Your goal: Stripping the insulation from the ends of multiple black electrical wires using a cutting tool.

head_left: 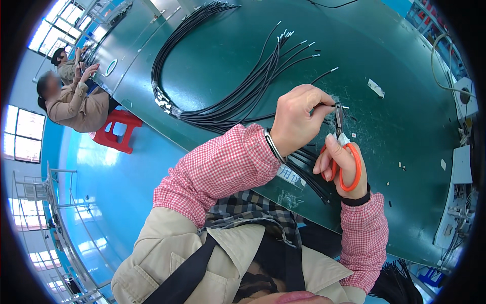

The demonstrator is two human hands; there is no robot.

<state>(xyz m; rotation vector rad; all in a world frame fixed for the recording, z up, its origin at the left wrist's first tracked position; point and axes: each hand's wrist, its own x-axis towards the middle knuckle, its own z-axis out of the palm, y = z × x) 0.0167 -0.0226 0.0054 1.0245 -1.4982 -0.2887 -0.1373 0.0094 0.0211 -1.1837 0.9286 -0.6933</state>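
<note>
My left hand (298,119) pinches the end of a black cable (325,105) between thumb and fingers. In my right hand (349,167) is a pair of scissors (358,175) with orange handles, its blades pointing away from me and right at the cable end. Whether the blades touch the cable I cannot make out. A bundle of black cables (212,112) curves across the green table to the left, bound with clear wrap and white labels (164,103). Several of its ends have pale bare tips (286,35). More cable ends (316,190) lie below my left wrist.
The green table (405,116) carries small scraps and fine clippings. A crumpled white piece (375,87) lies beyond my hands. White equipment boxes (461,164) with wires line the right edge. At the far left, two people sit at the table near a red stool (119,129).
</note>
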